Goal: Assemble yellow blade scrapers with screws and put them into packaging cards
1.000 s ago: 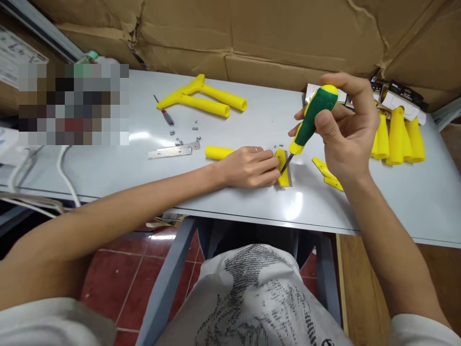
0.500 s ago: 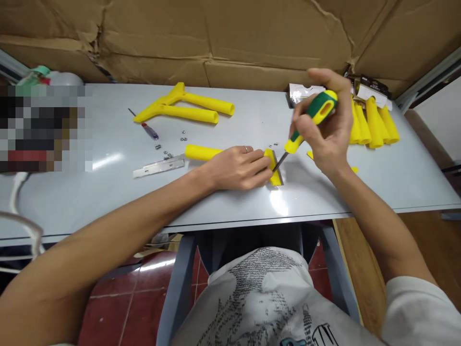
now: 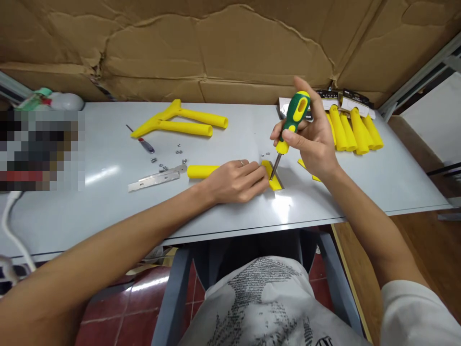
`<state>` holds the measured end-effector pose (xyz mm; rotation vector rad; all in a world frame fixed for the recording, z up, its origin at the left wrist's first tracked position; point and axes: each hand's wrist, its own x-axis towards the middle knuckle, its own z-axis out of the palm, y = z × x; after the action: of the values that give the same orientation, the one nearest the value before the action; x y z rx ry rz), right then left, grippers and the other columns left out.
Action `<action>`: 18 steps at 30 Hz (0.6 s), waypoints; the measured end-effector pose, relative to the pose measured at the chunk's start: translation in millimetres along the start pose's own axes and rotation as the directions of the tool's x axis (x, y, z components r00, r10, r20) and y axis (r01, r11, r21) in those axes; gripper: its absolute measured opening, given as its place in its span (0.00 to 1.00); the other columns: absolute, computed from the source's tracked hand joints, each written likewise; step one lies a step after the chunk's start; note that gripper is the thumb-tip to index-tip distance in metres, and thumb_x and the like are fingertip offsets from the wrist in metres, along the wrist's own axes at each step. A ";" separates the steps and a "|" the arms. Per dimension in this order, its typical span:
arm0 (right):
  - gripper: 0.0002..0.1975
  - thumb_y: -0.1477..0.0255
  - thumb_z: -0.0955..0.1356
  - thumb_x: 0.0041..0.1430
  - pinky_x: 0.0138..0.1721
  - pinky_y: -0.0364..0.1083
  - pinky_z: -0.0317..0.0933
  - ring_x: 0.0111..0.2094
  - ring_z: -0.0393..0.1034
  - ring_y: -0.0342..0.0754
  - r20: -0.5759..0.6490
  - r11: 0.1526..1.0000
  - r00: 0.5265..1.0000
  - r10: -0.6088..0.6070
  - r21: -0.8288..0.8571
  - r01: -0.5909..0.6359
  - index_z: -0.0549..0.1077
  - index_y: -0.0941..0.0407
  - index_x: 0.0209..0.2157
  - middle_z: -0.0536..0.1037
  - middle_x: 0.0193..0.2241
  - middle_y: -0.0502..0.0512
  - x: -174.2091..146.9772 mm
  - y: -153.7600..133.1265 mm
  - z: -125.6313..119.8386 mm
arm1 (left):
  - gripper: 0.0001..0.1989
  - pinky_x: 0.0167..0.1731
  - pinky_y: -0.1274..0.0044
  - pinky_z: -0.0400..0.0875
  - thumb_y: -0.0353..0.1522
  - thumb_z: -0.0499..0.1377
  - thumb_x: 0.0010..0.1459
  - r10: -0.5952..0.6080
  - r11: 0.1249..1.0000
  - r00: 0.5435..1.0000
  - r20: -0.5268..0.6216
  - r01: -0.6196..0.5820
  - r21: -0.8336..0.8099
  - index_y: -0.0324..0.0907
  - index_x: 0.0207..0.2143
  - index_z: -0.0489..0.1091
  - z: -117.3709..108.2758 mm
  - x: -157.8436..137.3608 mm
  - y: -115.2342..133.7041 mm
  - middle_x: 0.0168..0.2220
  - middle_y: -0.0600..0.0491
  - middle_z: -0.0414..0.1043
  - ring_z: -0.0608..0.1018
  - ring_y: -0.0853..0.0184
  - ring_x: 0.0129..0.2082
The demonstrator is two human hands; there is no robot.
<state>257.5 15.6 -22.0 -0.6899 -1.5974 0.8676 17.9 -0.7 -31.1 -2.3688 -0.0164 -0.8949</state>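
Observation:
My left hand (image 3: 239,181) is closed over a yellow scraper (image 3: 202,171) that lies flat on the table. Its tubular handle shows left of the hand, and its wide head (image 3: 271,176), edged by a thin blade, shows to the right; the middle is hidden under my fingers. In my right hand (image 3: 314,139) is a green and yellow screwdriver (image 3: 296,113), gripped by the handle and held steeply. Its tip meets the scraper's head close to my left fingertips. Another yellow strip (image 3: 305,165) lies partly hidden below my right hand.
Two yellow scrapers (image 3: 194,129) lie at the back, near a small screwdriver (image 3: 147,145). Loose screws (image 3: 163,168) and metal blades (image 3: 154,179) are at the left. Several yellow handles (image 3: 355,129) and packaging (image 3: 356,100) lie at the right. Cardboard (image 3: 162,48) stands behind the table (image 3: 108,211).
The screwdriver has swung more upright, its handle shifting left with my right hand. My left hand stays on the scraper. The camera view has tilted and shifted slightly.

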 end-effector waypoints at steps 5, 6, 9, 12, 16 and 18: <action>0.55 0.43 0.82 0.53 0.43 0.56 0.84 0.35 0.84 0.52 0.312 0.989 0.946 0.094 0.077 -0.123 0.61 0.43 0.75 0.86 0.38 0.49 6.3 -4.9 -18.2 | 0.15 0.26 0.74 0.70 0.23 0.61 0.72 0.040 0.999 0.999 0.014 -0.040 -0.008 0.43 0.30 0.71 -0.6 4.4 4.4 0.30 0.54 0.80 0.77 0.68 0.28; 0.55 0.44 0.82 0.52 0.42 0.56 0.84 0.35 0.84 0.51 0.311 0.987 0.946 0.090 0.099 -0.127 0.61 0.43 0.75 0.86 0.39 0.50 6.2 -4.9 -17.6 | 0.15 0.26 0.74 0.70 0.23 0.60 0.73 0.036 0.999 0.999 0.013 -0.036 -0.010 0.43 0.30 0.71 -0.1 4.6 4.9 0.31 0.54 0.80 0.77 0.67 0.28; 0.56 0.43 0.84 0.48 0.40 0.53 0.84 0.36 0.83 0.51 0.205 0.987 0.973 0.103 0.102 -0.126 0.64 0.40 0.74 0.84 0.43 0.51 3.4 -3.1 -8.8 | 0.15 0.26 0.74 0.70 0.24 0.60 0.73 0.008 1.000 1.000 0.002 -0.008 -0.026 0.44 0.30 0.70 2.8 2.7 5.3 0.30 0.55 0.79 0.77 0.68 0.28; 0.57 0.41 0.83 0.48 0.40 0.51 0.84 0.38 0.81 0.49 0.098 0.996 0.992 0.080 0.039 -0.084 0.63 0.36 0.75 0.82 0.51 0.52 -1.1 0.3 2.5 | 0.15 0.24 0.73 0.69 0.28 0.61 0.74 -0.020 0.999 1.000 -0.016 0.019 -0.039 0.44 0.30 0.71 6.0 0.0 4.5 0.29 0.55 0.79 0.77 0.68 0.28; 0.54 0.36 0.79 0.53 0.39 0.53 0.82 0.38 0.76 0.48 0.058 0.996 0.998 0.005 -0.087 0.000 0.61 0.32 0.76 0.78 0.56 0.53 -5.1 6.5 9.4 | 0.16 0.23 0.74 0.68 0.30 0.61 0.73 -0.062 0.997 0.998 -0.027 0.060 -0.042 0.45 0.28 0.69 7.4 -0.4 3.8 0.28 0.56 0.78 0.75 0.69 0.26; 0.53 0.36 0.78 0.55 0.36 0.53 0.81 0.37 0.75 0.50 0.069 0.992 0.997 -0.037 -0.117 0.045 0.60 0.30 0.77 0.79 0.50 0.53 -6.7 9.3 10.0 | 0.16 0.22 0.74 0.68 0.29 0.61 0.71 -0.092 0.995 0.995 -0.043 0.090 -0.036 0.45 0.27 0.69 7.3 0.6 4.5 0.27 0.56 0.77 0.74 0.69 0.25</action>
<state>248.8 13.7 -34.3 -0.7154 -1.7282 0.7772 23.7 -0.5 -37.4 -2.3946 -0.0928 -0.9987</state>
